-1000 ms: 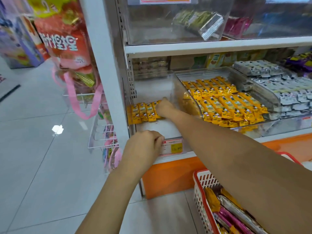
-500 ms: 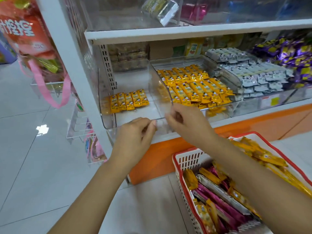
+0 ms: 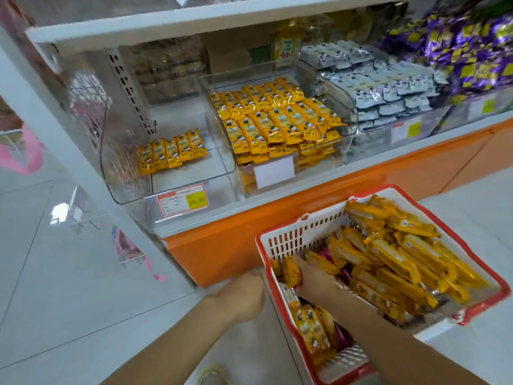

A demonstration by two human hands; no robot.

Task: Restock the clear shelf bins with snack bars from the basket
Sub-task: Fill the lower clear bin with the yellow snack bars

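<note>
A red-and-white basket point(image 3: 308, 228) sits on the floor at lower right, heaped with yellow snack bars point(image 3: 394, 259). My right hand point(image 3: 315, 276) reaches down into its left end; the fingertips are buried among the bars, with one yellow bar point(image 3: 291, 271) standing upright against them. My left hand point(image 3: 244, 295) hovers curled into a fist just left of the basket's rim, holding nothing that I can see. On the shelf above, the left clear bin point(image 3: 130, 187) holds one short row of yellow bars point(image 3: 172, 150). The clear bin point(image 3: 322, 154) to its right is packed with them.
Silver packs point(image 3: 388, 87) and purple packs point(image 3: 466, 43) fill the bins further right. An orange base panel point(image 3: 236, 245) runs under the shelf. A white shelf upright point(image 3: 69, 151) stands at left, with a wire rack point(image 3: 83, 215) and pink ribbons beyond it. Pale floor tiles lie at left.
My right hand left the left bin, crossed the shelf front and dropped into the basket. My left hand came off the bin's front edge and sank beside the basket. My view tilted down.
</note>
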